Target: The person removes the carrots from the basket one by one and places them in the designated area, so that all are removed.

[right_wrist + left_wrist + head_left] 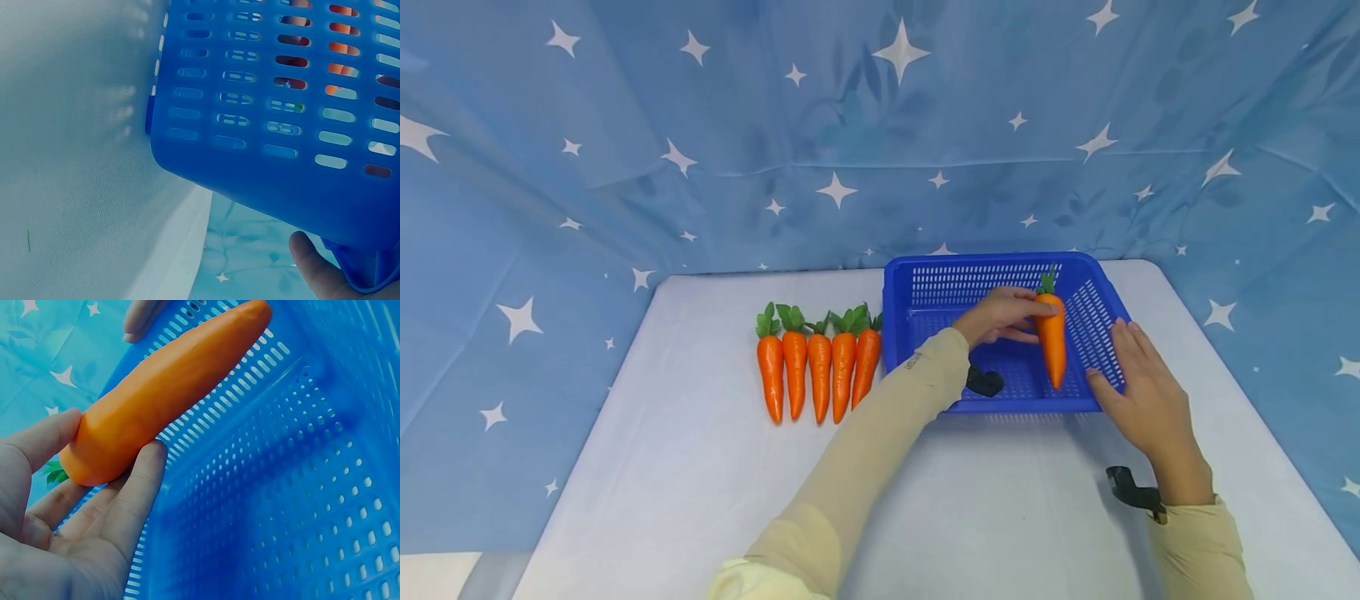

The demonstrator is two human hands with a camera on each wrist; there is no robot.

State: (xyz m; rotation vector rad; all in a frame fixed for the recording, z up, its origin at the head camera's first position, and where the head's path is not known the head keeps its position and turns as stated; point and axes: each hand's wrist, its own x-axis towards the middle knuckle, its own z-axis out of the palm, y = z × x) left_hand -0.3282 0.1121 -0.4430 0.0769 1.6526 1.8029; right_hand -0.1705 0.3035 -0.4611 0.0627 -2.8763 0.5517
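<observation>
My left hand (1006, 315) pinches an orange carrot (1053, 340) near its leafy top, holding it over the blue plastic basket (992, 406). The carrot's tip points down toward the near side in the head view. In the left wrist view, the thumb and fingers (134, 500) press on both sides of the carrot's thick end (106, 447). My right hand (1150, 400) rests against the basket's right rim, fingers fairly straight along the outside and thumb at the near corner. The right wrist view shows the thumb (315, 262) beside the slotted basket wall (262, 169).
Several carrots (820, 379) with green tops lie in a row left of the basket, the last partly behind my left sleeve. A white cloth (700, 467) covers the table. Behind hangs a blue star-patterned curtain (737, 125). Black wrist pieces (1131, 490) show near both wrists.
</observation>
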